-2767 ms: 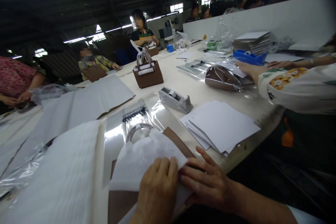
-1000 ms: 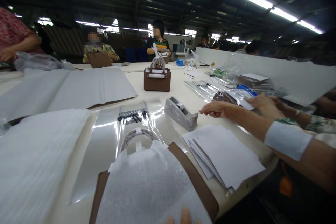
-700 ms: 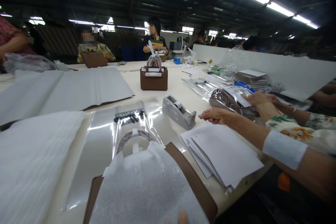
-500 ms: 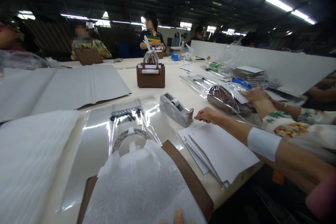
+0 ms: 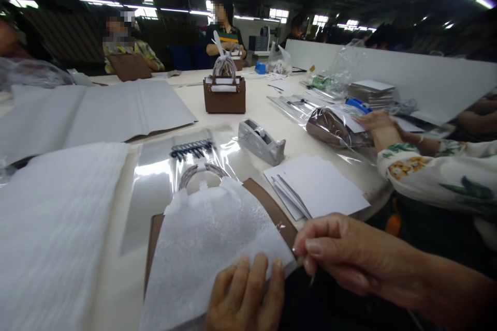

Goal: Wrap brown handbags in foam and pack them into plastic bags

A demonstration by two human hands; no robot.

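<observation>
A flat brown bag (image 5: 268, 207) lies at the table's near edge, mostly covered by a white foam sheet (image 5: 209, 238). Its handle (image 5: 202, 171) pokes out at the top onto a clear plastic bag (image 5: 159, 176). My left hand (image 5: 244, 295) lies flat on the foam's near edge, fingers stretched out. My right hand (image 5: 341, 253) is pinched shut at the foam's right corner, and a small strip of clear tape (image 5: 281, 226) seems to hang from its fingertips. A grey tape dispenser (image 5: 261, 141) stands beyond the bag.
A stack of white cards (image 5: 318, 186) lies to the right of the bag. White foam sheets (image 5: 54, 217) and grey paper (image 5: 97, 114) cover the left. An upright brown handbag (image 5: 224, 94) stands mid-table. A co-worker's hand (image 5: 373, 120) rests on a plastic-wrapped bag (image 5: 334, 126). Other people sit at the far end.
My right hand came back from beside the tape dispenser to the foam's right corner, now pinched. My left hand has come fully into view on the foam. The camera tilted down.
</observation>
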